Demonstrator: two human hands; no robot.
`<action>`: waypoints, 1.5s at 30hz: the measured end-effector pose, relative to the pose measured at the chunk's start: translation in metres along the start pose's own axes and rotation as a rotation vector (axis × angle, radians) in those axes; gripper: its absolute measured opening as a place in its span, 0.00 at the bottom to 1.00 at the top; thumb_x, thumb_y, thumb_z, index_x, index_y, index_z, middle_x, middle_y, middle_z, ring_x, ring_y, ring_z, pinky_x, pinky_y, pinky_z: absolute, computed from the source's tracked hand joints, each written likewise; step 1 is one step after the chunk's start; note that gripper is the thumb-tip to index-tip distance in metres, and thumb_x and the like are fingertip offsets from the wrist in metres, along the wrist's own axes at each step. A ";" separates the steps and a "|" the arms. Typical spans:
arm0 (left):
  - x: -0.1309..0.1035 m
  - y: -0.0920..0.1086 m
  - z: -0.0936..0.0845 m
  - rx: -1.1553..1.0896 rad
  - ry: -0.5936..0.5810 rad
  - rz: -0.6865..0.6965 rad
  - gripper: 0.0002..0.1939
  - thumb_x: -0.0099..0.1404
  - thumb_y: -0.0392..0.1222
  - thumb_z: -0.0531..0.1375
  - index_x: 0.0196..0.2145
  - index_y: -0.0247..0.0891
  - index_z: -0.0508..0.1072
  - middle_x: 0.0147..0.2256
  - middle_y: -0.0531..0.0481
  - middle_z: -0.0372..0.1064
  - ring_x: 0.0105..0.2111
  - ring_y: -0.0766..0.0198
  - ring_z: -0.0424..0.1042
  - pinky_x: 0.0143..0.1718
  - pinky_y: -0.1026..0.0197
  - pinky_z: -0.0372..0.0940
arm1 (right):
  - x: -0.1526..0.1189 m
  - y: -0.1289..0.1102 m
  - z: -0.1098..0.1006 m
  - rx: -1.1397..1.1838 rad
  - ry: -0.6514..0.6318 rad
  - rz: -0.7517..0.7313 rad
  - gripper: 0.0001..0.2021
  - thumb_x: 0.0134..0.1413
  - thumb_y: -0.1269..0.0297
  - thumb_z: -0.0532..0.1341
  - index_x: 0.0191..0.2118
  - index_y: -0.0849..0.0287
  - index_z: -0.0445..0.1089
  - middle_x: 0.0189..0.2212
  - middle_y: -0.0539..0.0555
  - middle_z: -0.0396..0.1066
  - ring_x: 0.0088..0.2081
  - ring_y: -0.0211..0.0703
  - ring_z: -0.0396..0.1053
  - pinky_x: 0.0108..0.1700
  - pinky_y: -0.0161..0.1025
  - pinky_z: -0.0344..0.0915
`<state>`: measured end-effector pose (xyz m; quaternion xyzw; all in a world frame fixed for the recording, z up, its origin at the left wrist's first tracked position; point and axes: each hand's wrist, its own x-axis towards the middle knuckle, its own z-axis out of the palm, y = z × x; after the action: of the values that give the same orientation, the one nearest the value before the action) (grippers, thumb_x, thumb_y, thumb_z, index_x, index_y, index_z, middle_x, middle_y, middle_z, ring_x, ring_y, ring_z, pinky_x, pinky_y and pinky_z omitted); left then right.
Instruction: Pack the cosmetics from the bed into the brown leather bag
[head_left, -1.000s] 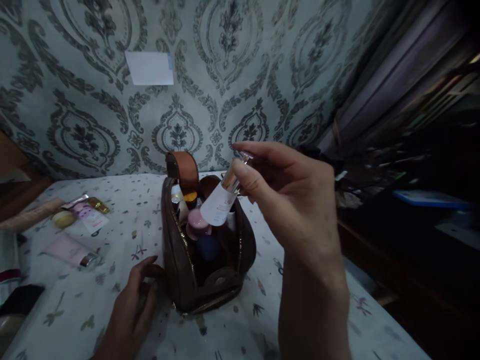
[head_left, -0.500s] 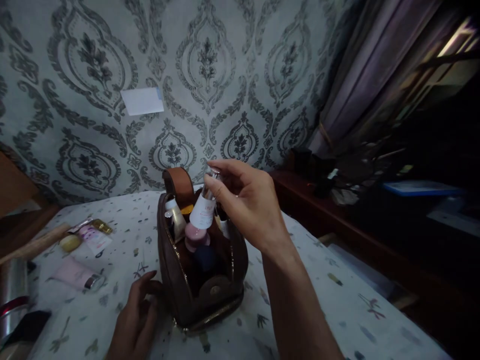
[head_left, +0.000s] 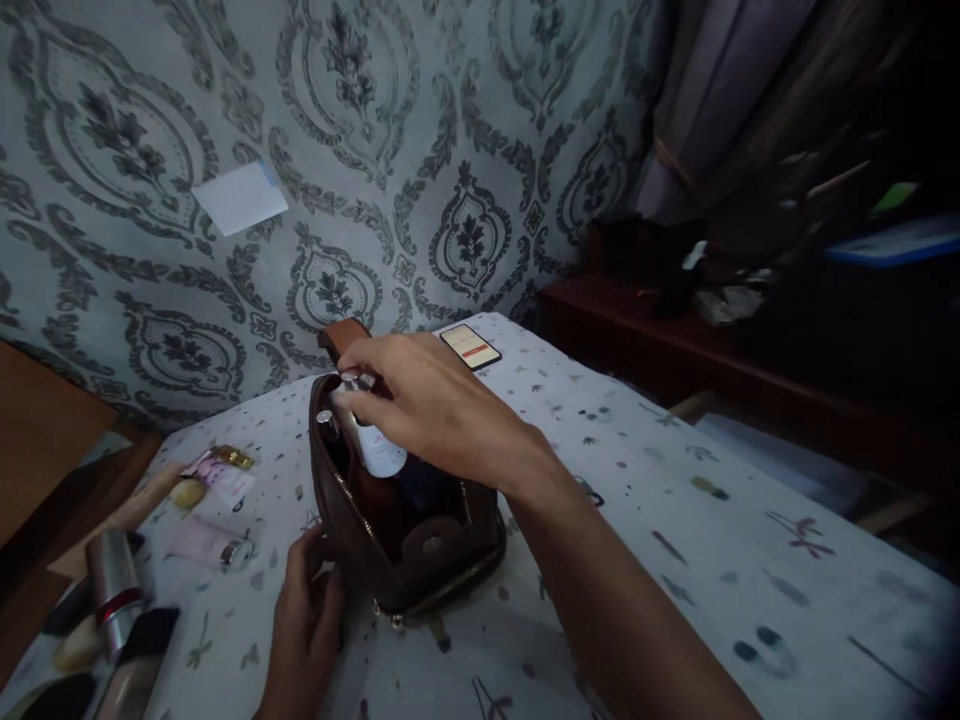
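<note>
A brown zippered bag [head_left: 352, 560] stands open on a patterned cloth. My right hand [head_left: 420, 400] reaches over it, fingers closed on the silver neck of a white bottle [head_left: 382, 452], whose wide base is inside the bag's opening. Beside that bottle, a silver-capped item [head_left: 327, 424] stands at the bag's left wall. Something dark blue [head_left: 421, 487] lies deeper inside, partly under my right hand's shadow. My left hand [head_left: 309, 610] rests at the bag's lower left side, fingers curled and apart, holding nothing.
Left of the bag lie a pink tube [head_left: 201, 541], a yellow sponge [head_left: 187, 491], a small gold item [head_left: 235, 457], and a silver cylinder [head_left: 114, 585]. A lit phone [head_left: 470, 346] lies behind the bag. A cluttered dark red surface [head_left: 600, 305] runs along the right.
My right hand has moved the white bottle lower and left into the bag. The view has shifted, and the phone behind the bag now shows.
</note>
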<state>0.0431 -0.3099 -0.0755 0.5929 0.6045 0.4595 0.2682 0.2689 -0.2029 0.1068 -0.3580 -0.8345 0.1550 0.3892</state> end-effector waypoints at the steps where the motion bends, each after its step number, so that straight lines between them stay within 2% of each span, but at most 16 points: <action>1: 0.000 -0.002 -0.002 0.008 -0.016 0.007 0.23 0.66 0.49 0.59 0.55 0.40 0.63 0.53 0.39 0.69 0.50 0.54 0.73 0.47 0.53 0.71 | 0.000 0.001 0.001 -0.005 -0.009 0.006 0.06 0.57 0.68 0.57 0.35 0.59 0.71 0.31 0.51 0.68 0.32 0.40 0.61 0.33 0.37 0.50; 8: 0.002 -0.007 -0.005 0.049 -0.007 -0.009 0.22 0.65 0.50 0.59 0.54 0.39 0.63 0.50 0.40 0.70 0.49 0.54 0.72 0.46 0.54 0.71 | -0.002 0.006 0.003 -0.002 -0.056 -0.002 0.06 0.58 0.68 0.55 0.33 0.58 0.70 0.29 0.51 0.67 0.31 0.40 0.59 0.32 0.38 0.48; 18: 0.001 0.008 -0.001 0.075 -0.004 0.000 0.18 0.68 0.50 0.55 0.52 0.39 0.64 0.49 0.42 0.70 0.48 0.55 0.73 0.46 0.55 0.70 | 0.000 0.004 0.005 -0.004 -0.176 -0.022 0.03 0.53 0.70 0.59 0.31 0.58 0.69 0.26 0.49 0.66 0.30 0.39 0.59 0.31 0.38 0.47; 24: 0.001 0.008 -0.002 0.048 -0.056 -0.013 0.18 0.69 0.49 0.54 0.52 0.40 0.63 0.46 0.44 0.72 0.44 0.57 0.74 0.45 0.55 0.70 | 0.001 0.005 0.010 -0.002 -0.308 -0.034 0.03 0.50 0.72 0.61 0.32 0.58 0.70 0.26 0.48 0.66 0.29 0.38 0.59 0.32 0.37 0.49; 28: 0.000 0.003 -0.004 0.034 -0.093 -0.047 0.18 0.69 0.48 0.54 0.54 0.39 0.63 0.47 0.43 0.72 0.43 0.57 0.74 0.45 0.54 0.69 | 0.002 0.010 0.018 0.024 -0.392 -0.113 0.03 0.51 0.73 0.61 0.31 0.58 0.69 0.25 0.47 0.65 0.29 0.37 0.58 0.33 0.36 0.49; 32: -0.002 0.002 -0.004 0.047 -0.079 -0.050 0.18 0.70 0.48 0.52 0.54 0.39 0.62 0.47 0.43 0.72 0.43 0.57 0.74 0.46 0.54 0.69 | 0.002 0.014 0.025 0.081 -0.455 -0.147 0.06 0.50 0.76 0.59 0.32 0.57 0.69 0.26 0.47 0.66 0.30 0.37 0.60 0.34 0.36 0.51; 38: -0.001 0.005 -0.003 0.135 -0.046 -0.022 0.16 0.69 0.48 0.53 0.50 0.39 0.64 0.44 0.43 0.73 0.43 0.56 0.74 0.42 0.56 0.69 | -0.001 0.021 0.033 0.163 -0.507 -0.096 0.10 0.49 0.79 0.58 0.33 0.56 0.71 0.28 0.48 0.67 0.32 0.38 0.62 0.35 0.36 0.53; 42: 0.000 0.009 -0.005 0.201 -0.056 0.017 0.15 0.69 0.47 0.52 0.50 0.39 0.65 0.42 0.44 0.74 0.38 0.58 0.75 0.38 0.58 0.69 | -0.001 0.024 0.035 0.149 -0.534 -0.100 0.10 0.49 0.80 0.58 0.33 0.57 0.70 0.29 0.48 0.66 0.34 0.38 0.62 0.36 0.36 0.54; 45: 0.000 0.010 -0.006 0.246 -0.064 0.037 0.15 0.69 0.47 0.52 0.49 0.38 0.65 0.37 0.47 0.74 0.35 0.59 0.75 0.35 0.60 0.70 | 0.001 0.023 0.035 0.115 -0.557 -0.098 0.10 0.49 0.81 0.58 0.33 0.59 0.70 0.30 0.49 0.66 0.35 0.39 0.62 0.37 0.35 0.54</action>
<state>0.0429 -0.3121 -0.0642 0.6469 0.6362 0.3676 0.2040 0.2525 -0.1854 0.0721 -0.2382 -0.9154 0.2756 0.1716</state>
